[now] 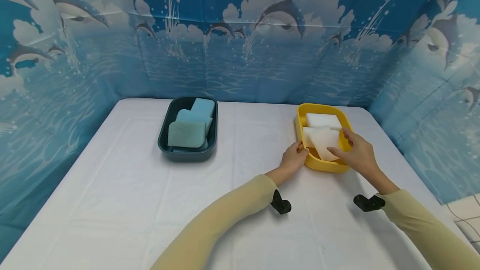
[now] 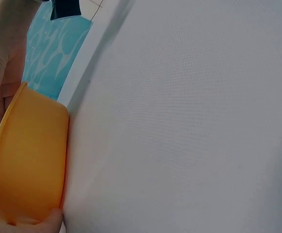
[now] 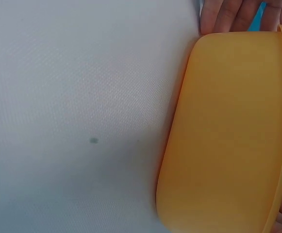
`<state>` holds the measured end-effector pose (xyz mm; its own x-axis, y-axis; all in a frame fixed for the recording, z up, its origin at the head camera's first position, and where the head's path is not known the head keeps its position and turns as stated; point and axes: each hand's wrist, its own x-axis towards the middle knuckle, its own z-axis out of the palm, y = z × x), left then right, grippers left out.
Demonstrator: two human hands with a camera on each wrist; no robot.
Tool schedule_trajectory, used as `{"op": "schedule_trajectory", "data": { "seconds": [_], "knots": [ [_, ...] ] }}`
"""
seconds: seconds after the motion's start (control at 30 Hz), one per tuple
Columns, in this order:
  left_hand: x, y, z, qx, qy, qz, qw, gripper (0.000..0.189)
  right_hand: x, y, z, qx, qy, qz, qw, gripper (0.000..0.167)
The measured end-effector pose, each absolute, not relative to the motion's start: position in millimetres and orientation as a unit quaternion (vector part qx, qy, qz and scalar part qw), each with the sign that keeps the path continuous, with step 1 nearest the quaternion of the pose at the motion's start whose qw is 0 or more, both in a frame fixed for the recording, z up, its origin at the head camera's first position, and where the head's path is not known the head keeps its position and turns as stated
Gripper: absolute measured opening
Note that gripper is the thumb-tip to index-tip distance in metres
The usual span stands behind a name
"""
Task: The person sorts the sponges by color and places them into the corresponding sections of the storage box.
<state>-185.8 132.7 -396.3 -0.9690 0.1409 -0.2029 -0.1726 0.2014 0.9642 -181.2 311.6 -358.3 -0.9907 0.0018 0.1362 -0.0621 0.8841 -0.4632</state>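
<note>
On the right of the table in the head view stands a yellow tub (image 1: 326,166) with several white sponges (image 1: 323,121) inside. My left hand (image 1: 292,159) holds the tub's left side at the rim; in the right wrist view its fingers (image 3: 238,14) lie against the outer wall. Over the right side of the tub is my right hand (image 1: 360,153), thumb and fingers spread apart. Its thumb overlaps the front white sponge (image 1: 325,143), which leans tilted on the others, and its fingertips are close to that sponge's upper right corner. The rim partly hides this hand in both wrist views.
A dark teal tub (image 1: 189,157) with several blue and green sponges (image 1: 186,134) stands toward the back left of the white-covered table (image 1: 112,203). A dolphin-print curtain (image 1: 240,66) hangs behind and along the sides. Both wrists wear black devices (image 1: 280,203).
</note>
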Motion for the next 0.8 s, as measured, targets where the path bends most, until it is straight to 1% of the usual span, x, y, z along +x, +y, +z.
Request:
{"op": "schedule_trajectory", "data": {
  "seconds": [0.43,0.63,0.8],
  "knots": [
    [-180.4,123.4,-394.6,-0.021,0.771,0.623,0.131,0.05,-173.3,315.4,-357.3,0.007,-0.968,0.245,0.059,0.086],
    [-174.3,109.1,-390.5,-0.003,0.775,0.619,0.128,0.054,-168.4,316.0,-356.0,0.01,-0.967,0.249,0.061,0.084],
    [-169.8,95.4,-384.9,0.031,0.796,0.592,0.122,0.056,-161.5,316.8,-354.1,0.005,-0.966,0.253,0.059,0.084]
  ]
}}
